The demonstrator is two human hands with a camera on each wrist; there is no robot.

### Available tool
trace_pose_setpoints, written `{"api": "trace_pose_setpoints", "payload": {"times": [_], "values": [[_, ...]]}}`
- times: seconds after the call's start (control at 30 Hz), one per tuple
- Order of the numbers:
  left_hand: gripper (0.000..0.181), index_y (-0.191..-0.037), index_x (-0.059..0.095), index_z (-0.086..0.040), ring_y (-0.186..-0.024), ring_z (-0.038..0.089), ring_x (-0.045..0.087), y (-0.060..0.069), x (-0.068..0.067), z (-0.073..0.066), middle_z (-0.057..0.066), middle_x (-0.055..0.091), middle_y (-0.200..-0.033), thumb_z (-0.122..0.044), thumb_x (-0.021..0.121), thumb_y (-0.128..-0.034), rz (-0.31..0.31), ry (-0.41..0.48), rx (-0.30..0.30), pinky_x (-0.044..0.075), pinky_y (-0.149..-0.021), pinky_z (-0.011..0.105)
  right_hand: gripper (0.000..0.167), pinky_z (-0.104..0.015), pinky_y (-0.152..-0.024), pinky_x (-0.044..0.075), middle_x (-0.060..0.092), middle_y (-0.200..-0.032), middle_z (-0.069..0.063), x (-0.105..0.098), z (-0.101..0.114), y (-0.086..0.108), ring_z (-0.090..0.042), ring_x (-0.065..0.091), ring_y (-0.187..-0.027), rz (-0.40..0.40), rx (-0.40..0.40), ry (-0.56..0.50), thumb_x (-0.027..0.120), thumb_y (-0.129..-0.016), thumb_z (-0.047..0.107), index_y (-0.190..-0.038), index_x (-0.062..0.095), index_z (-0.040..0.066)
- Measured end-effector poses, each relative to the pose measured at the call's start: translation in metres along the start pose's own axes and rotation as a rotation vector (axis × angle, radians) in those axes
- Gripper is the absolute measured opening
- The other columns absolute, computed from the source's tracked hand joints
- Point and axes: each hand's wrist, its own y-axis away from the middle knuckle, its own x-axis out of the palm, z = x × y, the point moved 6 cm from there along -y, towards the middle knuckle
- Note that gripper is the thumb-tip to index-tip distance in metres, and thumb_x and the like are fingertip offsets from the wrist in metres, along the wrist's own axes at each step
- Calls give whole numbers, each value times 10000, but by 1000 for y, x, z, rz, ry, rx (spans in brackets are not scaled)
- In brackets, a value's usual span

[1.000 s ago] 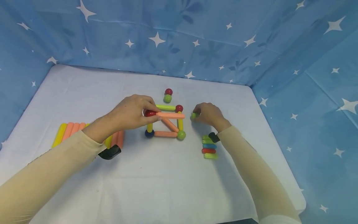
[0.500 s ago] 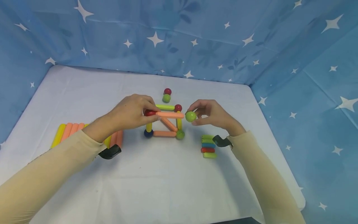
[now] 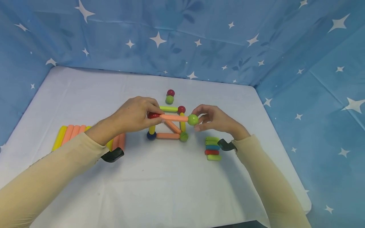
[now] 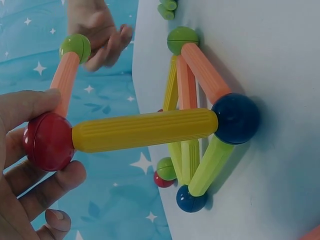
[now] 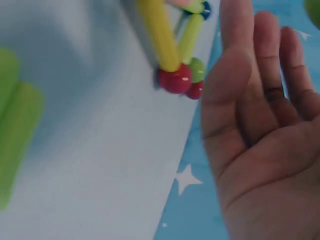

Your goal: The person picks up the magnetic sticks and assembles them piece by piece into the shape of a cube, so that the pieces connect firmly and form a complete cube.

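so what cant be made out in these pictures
- Head view: part of the row of long rods, hidden by the left arm.
- Head view: the far-left corner of the frame, behind the left hand.
- Right wrist view: most of the green ball, cut off by the top right corner.
- Right wrist view: the short rods, blurred and cut by the left edge.
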Motion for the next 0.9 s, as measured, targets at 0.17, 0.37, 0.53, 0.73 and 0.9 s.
{"api": "trace_pose_setpoints", "payload": {"times": [0.17,0.37,0.53,0.73,0.9], "values": [[249,-1089,806,-105,-753,151,559,0,1,0,-13,671,-963,-261,795,-896,-13,-7,10,450,-667,342,260,-357,-763,542,657,-889,-60,19,-17,3,-250,623,-781,123,124,234,858,-835,214,-965,672,86],[227,-1068,810,-103,-715,141,547,0,1,0,-20,668,-948,-251,795,-896,-39,-11,22,441,-644,336,183,-322,-813,541,699,-881,103,74,-4,4,-93,662,-837,326,83,445,809,-882,307,-997,745,180],[233,-1074,810,-103,-715,140,556,-1,0,1,-19,677,-956,-245,803,-890,-42,-11,16,448,-638,332,423,-271,-861,513,688,-953,160,104,4,-3,-5,639,-902,350,61,551,782,-904,343,-1270,686,155],[239,-1081,806,-90,-699,137,560,-2,0,4,-10,683,-963,-234,804,-889,-37,-1,-2,452,-624,331,475,-259,-871,508,683,-1008,106,108,7,-16,-25,633,-913,294,32,592,762,-925,284,-1357,637,129],[252,-1091,802,-83,-702,146,564,-4,-3,9,-2,688,-968,-247,794,-899,-42,-13,-8,453,-627,333,473,-250,-901,505,698,-1121,67,107,6,-25,-20,641,-983,279,28,573,752,-932,283,-1364,637,129]]}}
